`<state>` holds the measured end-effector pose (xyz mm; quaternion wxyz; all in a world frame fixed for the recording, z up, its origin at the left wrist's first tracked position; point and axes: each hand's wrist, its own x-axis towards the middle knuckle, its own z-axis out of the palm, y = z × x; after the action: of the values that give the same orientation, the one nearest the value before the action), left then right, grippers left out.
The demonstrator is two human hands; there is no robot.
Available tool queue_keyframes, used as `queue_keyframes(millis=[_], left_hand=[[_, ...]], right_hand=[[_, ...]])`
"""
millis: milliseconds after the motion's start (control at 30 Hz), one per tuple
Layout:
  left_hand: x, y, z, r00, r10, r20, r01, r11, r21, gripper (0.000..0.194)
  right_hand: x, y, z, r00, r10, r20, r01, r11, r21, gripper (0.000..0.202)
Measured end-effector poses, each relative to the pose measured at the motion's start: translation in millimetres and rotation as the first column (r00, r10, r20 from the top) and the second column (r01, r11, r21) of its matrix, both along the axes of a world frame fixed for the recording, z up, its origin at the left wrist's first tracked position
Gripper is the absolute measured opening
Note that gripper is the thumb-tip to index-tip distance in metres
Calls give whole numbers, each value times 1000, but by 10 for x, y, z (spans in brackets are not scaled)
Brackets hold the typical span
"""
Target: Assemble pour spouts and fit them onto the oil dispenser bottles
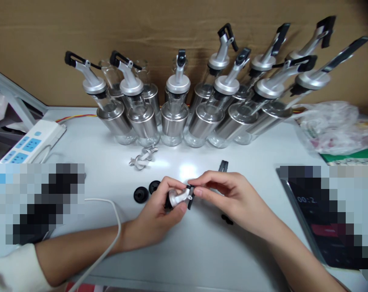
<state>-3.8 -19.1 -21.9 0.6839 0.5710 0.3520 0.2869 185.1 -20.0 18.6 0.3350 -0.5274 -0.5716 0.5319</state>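
Nearest: forearms (289,247) being held over white table (184,259). Behind, spout-topped bottles (174,123) being seen in rows. In front, by left hand (158,211), silver pourer (180,198) being gripped; by right hand (232,194), its black tip (189,187) being pinched. Two black discs (140,194) being noted just beside left hand.

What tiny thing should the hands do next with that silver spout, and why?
Probably the right grip should gently press the black lever into place while the left grip steadies the silver spout. The right one is pinching at the lever, and the pourers on the bottles have black levers fitted. I can't tell whether this one is fully seated.
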Motion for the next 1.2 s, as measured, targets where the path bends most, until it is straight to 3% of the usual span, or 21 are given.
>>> queue_keyframes(millis=[233, 467, 667, 833, 1000, 1200], left_hand=[[-45, -9, -48, 999, -41, 10, 41, 999, 20, 22], [-1, -12, -25, 998, 1, 67, 2, 999, -46, 28], [-16, -10, -38, 999, -3, 34, 3, 1000, -13, 24], [-19, -14, -39, 1000, 8, 2, -8, 1000, 9, 22], [-8, -9, -29, 998, 19, -67, -18, 1000, 19, 18], [-1, -9, -38, 997, 33, -72, -33, 999, 2, 17]], right_hand=[[-2, 1, 34, 997, 27, -69, -31, 998, -57, 11], [-35, 5, -6, 992, -47, -113, 37, 995, -92, 13], [-19, 0, -17, 990, -42, -133, 22, 989, -144, 15], [-16, -15, -12, 998, -30, -59, 23, 991, -128, 21], [-38, 5, -28, 990, -74, -123, 43, 972, -231, 29], [-55, 32, -64, 981, -102, -164, 61, 970, -237, 25]])
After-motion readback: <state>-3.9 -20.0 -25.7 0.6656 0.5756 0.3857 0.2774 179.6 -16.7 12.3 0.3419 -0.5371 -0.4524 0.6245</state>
